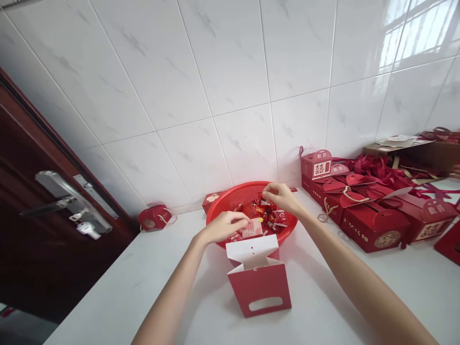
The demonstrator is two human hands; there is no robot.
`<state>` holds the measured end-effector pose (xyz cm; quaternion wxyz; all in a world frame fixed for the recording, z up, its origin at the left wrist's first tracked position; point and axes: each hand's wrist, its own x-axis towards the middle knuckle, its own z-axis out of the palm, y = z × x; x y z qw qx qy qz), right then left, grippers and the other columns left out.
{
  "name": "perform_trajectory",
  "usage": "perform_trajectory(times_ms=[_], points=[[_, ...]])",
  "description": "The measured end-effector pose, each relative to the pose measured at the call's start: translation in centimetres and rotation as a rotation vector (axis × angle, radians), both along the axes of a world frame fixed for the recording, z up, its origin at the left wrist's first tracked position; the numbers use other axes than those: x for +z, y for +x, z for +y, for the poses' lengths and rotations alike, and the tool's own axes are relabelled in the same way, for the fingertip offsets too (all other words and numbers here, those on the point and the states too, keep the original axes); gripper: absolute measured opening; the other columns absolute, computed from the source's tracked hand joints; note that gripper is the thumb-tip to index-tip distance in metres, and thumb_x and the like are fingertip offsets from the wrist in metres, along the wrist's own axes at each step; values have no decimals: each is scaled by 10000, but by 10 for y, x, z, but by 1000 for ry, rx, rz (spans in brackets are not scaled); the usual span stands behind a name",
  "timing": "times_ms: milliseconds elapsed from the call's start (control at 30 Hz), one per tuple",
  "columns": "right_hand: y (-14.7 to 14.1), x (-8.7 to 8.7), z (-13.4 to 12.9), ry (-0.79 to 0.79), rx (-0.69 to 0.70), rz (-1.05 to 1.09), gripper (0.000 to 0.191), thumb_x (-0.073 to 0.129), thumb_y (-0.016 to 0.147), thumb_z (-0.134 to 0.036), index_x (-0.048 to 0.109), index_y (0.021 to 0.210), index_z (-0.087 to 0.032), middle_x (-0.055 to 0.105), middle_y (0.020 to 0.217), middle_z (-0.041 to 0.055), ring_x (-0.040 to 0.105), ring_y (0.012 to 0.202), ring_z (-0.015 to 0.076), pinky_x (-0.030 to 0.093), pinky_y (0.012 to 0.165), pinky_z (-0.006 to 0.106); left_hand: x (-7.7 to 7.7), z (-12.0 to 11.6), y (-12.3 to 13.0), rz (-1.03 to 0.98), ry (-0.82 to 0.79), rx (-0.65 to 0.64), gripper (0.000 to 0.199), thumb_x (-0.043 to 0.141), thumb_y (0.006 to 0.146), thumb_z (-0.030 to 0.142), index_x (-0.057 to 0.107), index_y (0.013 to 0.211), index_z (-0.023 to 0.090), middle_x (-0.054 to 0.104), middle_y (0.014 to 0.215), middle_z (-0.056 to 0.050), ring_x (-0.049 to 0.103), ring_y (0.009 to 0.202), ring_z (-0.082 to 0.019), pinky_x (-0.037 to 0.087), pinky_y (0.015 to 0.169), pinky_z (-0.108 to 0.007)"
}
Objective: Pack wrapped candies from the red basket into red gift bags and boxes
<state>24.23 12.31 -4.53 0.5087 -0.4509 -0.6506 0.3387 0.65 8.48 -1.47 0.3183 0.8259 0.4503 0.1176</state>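
Observation:
A red plastic basket (237,192) stands near the wall with red wrapped sweets (268,215) and a pink packet (253,228) inside. Over its left part is my left hand (226,226), fingers bent together above the packets; what they hold, if anything, is hidden. My right hand (282,197) reaches in from the right, thumb and fingers pinched at a red wrapped piece. In front of the basket, nearer to me, an open red box (260,287) stands upright, its white inner flap raised and an oval window low on its front.
Red gift boxes (375,223) crowd the right side, with ribbons (377,170) and a cardboard box (427,155) behind. A small red box (154,218) sits at the left by the wall, near a dark door (32,230) with keys. Part of another hand shows at the right edge.

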Motion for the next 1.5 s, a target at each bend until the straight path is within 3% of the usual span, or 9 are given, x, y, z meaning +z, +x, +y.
perform_trajectory(times_ms=[167,367,600,800,900,1100,1200,1300,1500], points=[[-5,-17,20,-51,-61,30,99,583,757,-228,591,668,-187,647,646,-4,593,578,135,446,565,241,-26,39,43,574,-233,-313,164,638,760,294,733,877,228,713,862,-27,640,746,-221,447,604,-286],[1,-28,24,-113,-110,35,54,610,754,-176,622,702,-187,677,687,-3,613,571,131,443,553,230,-24,90,42,662,136,68,686,779,663,278,613,1328,269,613,1406,-126,670,1099,-329,529,804,-333],[-1,-28,27,-145,-100,63,83,599,778,-142,625,715,-189,667,655,-17,628,588,132,454,570,222,-17,115,31,604,157,42,449,642,844,308,661,1291,269,700,1304,-47,672,1169,-259,522,919,-287],[-1,-27,26,-174,-91,65,96,605,781,-127,621,710,-189,641,611,-26,614,575,128,452,557,212,-32,94,29,841,-79,17,1346,910,460,507,266,1619,278,313,1663,-163,321,1502,-455,443,1112,-524],[-1,-26,25,-187,-87,65,94,606,790,-129,623,720,-189,633,599,-27,613,577,130,452,550,210,-39,91,26,856,-68,25,1446,933,407,454,186,1636,306,82,1718,-159,242,1523,-489,437,1112,-567],[-1,-24,20,-197,-76,76,92,609,779,-126,630,714,-186,668,646,-11,628,573,135,456,546,218,-44,91,23,839,26,38,1240,851,561,311,212,1624,319,-44,1736,-89,280,1527,-427,502,1076,-425],[0,-23,17,-200,-76,80,96,606,779,-124,630,710,-187,675,660,-7,630,569,135,466,553,225,-41,90,23,671,32,66,900,793,670,377,462,1497,248,310,1671,-128,479,1414,-391,533,1003,-370],[-1,-24,19,-198,-80,86,99,608,779,-122,629,709,-189,657,640,-13,617,560,129,464,551,223,-40,88,24,409,18,79,523,695,793,411,633,1263,192,700,1265,-107,685,1117,-305,547,893,-343],[-1,-29,23,-205,-81,101,67,611,792,-140,633,752,-188,668,677,-6,630,588,126,453,525,207,-39,87,32,244,305,10,589,847,697,411,639,1221,238,655,1239,-69,630,1127,-283,489,973,-382]])
